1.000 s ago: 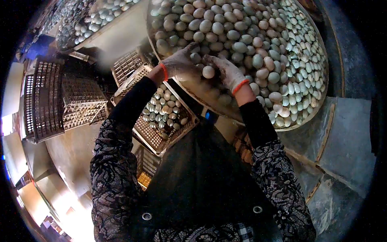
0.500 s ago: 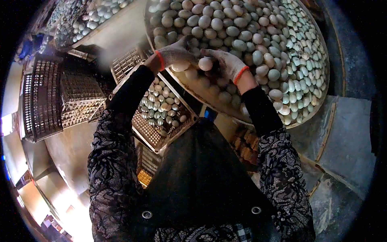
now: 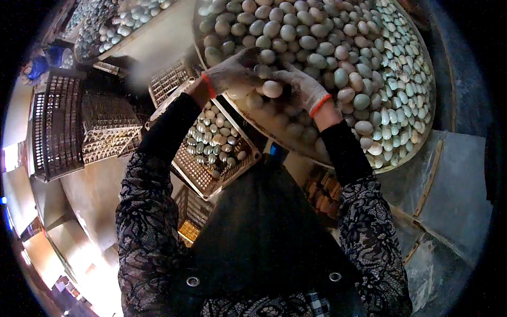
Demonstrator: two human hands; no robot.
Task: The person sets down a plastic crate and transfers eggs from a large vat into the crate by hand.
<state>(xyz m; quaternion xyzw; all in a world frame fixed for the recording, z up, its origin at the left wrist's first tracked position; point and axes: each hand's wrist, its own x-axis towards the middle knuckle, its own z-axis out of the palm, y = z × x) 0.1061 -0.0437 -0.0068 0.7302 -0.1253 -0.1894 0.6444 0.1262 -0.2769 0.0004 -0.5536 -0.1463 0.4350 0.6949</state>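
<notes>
Both my hands wear pale gloves with orange cuffs and meet over the near left edge of a big round container heaped with eggs. My left hand is closed around something I cannot make out, dark smudges on its fingertips. Bent fingers of my right hand are closed at a pale egg, which lies between the two hands. Below my left wrist, a plastic crate holds several pale and greenish eggs.
Stacked plastic crates stand at the left, with another crate behind my left forearm. A second heap of eggs lies at the top left. Bricks show below the container's rim. Grey slabs cover the right side.
Both hands have shifted slightly left from a second ago and stay close together over the container's edge. The pale egg remains between them.
</notes>
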